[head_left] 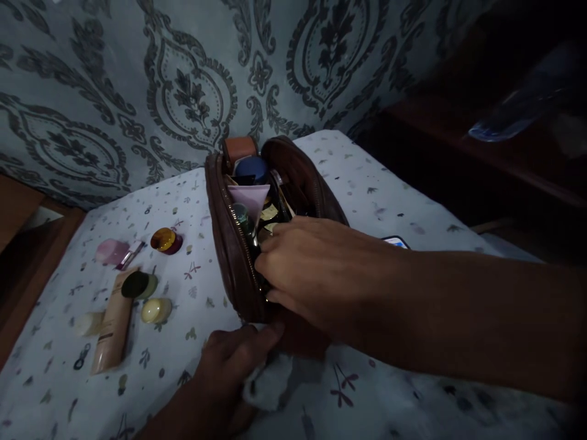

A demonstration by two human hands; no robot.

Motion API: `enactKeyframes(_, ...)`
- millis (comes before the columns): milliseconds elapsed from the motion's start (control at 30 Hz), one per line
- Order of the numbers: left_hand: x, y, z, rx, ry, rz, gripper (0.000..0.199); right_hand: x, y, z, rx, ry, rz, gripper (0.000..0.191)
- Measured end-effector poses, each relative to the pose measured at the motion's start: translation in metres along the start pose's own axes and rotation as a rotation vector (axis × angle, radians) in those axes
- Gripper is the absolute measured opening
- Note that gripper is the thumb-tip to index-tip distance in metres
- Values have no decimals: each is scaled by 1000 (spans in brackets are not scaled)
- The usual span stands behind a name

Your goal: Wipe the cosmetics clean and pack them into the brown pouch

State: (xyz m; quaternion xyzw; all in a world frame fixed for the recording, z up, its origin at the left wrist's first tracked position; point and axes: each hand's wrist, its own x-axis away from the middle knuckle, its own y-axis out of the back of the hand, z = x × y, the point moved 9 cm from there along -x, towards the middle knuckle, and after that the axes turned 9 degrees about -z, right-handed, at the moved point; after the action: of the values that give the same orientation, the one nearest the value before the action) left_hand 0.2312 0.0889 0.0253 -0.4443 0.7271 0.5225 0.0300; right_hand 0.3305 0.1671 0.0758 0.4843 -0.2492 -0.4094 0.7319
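A brown toiletry bag [229, 256] lies unzipped on the table, packed with bottles and tubes. My right hand [312, 263] reaches into its near half with curled fingers; the fingertips and anything between them are hidden. In front of that hand are a pink tube end [250, 197], a dark bottle with a yellow label [269, 212] and a blue lid [252, 169]. Closed at the bag's near end, my left hand [233, 360] has its thumb on the brown leather. Beside this hand is a crumpled whitish thing [268, 385] that I cannot identify.
Left of the bag lie a beige tube [113, 330], an amber jar [166, 241], a dark-lidded jar [139, 285], a cream-coloured jar [156, 311] and a pink item [111, 251]. A phone [395, 242] shows behind my right forearm. A patterned wall [192, 91] borders the table [192, 342].
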Motion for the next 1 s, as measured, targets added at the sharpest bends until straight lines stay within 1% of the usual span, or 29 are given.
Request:
enactKeyframes(100,0,1,-1,-10,-1,8,46,-1,4,6,35,-55,43,9)
enactKeyframes(200,0,1,-2,21,0,23,49,-2,7,7,-11,-130,61,4)
enactKeyframes(267,1,-1,0,41,16,41,50,-2,6,4,-66,-177,88,6)
enactKeyframes(333,3,-2,2,38,28,52,50,-2,2,2,-106,-217,143,8)
enactKeyframes(400,6,-3,3,34,28,54,50,-3,0,1,-105,-235,178,8)
enactKeyframes(567,6,0,1,75,0,-7,54,-8,5,5,-21,-264,141,11)
enactKeyframes(700,5,-5,4,102,19,12,61,-8,3,6,-67,-238,133,10)
enactKeyframes(800,4,-7,5,126,-21,-4,62,-7,2,9,-126,-184,134,9)
enactKeyframes(867,4,-5,5,129,-62,-33,63,-6,1,11,-116,-166,141,8)
enactKeyframes(1000,3,-5,6,106,-67,-9,65,-4,6,15,-52,-127,137,8)
